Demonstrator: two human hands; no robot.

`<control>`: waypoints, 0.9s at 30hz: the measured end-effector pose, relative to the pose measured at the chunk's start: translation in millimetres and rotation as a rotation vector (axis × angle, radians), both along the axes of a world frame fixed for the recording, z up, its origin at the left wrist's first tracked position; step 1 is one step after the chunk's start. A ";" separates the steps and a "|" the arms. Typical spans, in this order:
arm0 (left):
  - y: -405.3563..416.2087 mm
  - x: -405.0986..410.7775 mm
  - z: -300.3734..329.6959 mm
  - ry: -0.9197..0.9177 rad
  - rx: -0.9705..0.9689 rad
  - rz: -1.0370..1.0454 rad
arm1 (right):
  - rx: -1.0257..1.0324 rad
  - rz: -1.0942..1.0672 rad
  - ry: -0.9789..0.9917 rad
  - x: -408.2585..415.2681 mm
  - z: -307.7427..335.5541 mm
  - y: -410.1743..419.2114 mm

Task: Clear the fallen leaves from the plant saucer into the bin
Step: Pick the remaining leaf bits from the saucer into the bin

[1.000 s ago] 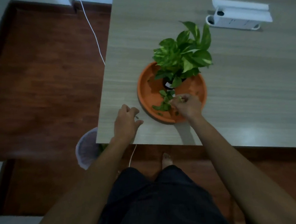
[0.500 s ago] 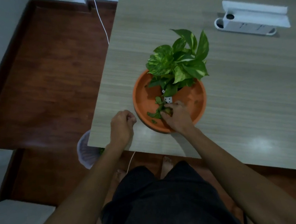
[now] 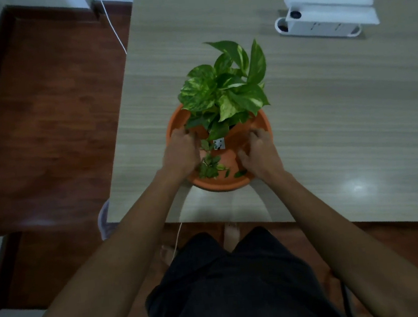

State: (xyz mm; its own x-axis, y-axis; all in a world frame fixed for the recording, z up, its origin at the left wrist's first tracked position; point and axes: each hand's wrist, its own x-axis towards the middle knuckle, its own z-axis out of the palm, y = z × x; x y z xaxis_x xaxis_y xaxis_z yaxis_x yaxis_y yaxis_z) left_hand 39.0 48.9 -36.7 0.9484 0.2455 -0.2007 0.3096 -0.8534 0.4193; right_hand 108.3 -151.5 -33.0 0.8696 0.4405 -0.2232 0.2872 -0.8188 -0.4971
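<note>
An orange plant saucer (image 3: 221, 185) sits near the table's front edge, with a small potted plant (image 3: 224, 92) with green and yellow leaves standing in it. Several fallen leaves (image 3: 209, 168) lie on the saucer's near side, between my hands. My left hand (image 3: 180, 154) rests inside the saucer's left part with its fingers bent down, just left of the leaves, and nothing shows in it. My right hand (image 3: 260, 153) hovers over the right part with its fingers spread and empty. The bin (image 3: 105, 221) shows only as a pale rim on the floor under the table's front left corner.
A white power strip holder (image 3: 325, 21) stands at the back right of the wooden table (image 3: 327, 120). A white cable (image 3: 115, 36) runs down the floor on the left. My legs and bare feet are below the table's front edge.
My left hand has moved from the table beside the saucer into the saucer's left side. My right hand has shifted from the leaf pile to the right side and spread its fingers.
</note>
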 end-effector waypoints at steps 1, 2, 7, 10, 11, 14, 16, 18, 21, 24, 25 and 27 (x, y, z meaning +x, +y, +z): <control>5.3 5.8 -4.7 -0.013 0.075 -0.038 | -0.021 0.006 0.016 2.9 -0.4 2.5; 7.5 11.0 -7.3 -0.030 0.099 -0.081 | -0.045 0.005 0.032 4.7 -1.6 4.4; 3.4 26.0 -3.3 -0.071 0.071 -0.204 | -0.100 0.006 0.048 0.2 -8.7 12.4; 3.3 25.4 -18.4 0.046 0.058 -0.225 | -0.077 -0.038 0.073 4.0 -10.5 13.8; 2.3 22.1 -22.1 0.080 0.033 -0.209 | -0.066 -0.050 0.080 4.6 -11.7 13.9; -17.1 -1.1 -4.9 0.074 -0.059 -0.147 | -0.039 -0.057 0.067 1.0 -12.6 16.4; -29.7 -18.7 7.2 0.019 -0.106 -0.156 | -0.024 -0.048 0.063 -4.5 -10.4 17.8; -30.7 -29.6 6.7 -0.004 -0.145 -0.171 | 0.009 0.024 0.066 -13.8 -8.3 18.2; -24.1 -32.6 0.7 -0.029 -0.187 -0.106 | 0.036 0.162 0.112 -31.4 -10.0 15.4; -22.7 -28.3 0.1 -0.065 -0.171 -0.057 | 0.045 0.182 0.060 -32.8 -15.1 9.3; -23.2 -26.0 -0.1 -0.072 -0.156 -0.043 | 0.047 0.162 0.033 -30.9 -14.0 9.1; -25.0 -21.9 -0.3 -0.056 -0.116 -0.050 | 0.021 0.166 -0.052 -26.2 -13.0 11.5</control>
State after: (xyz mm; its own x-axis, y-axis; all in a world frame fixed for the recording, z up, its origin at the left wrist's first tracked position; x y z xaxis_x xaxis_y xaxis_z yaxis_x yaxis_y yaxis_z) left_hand 17.1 23.9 -37.0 0.9693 0.1757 -0.1718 0.2414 -0.8118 0.5317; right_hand 82.1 -140.0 -45.9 0.7945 0.5832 -0.1692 0.4434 -0.7475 -0.4945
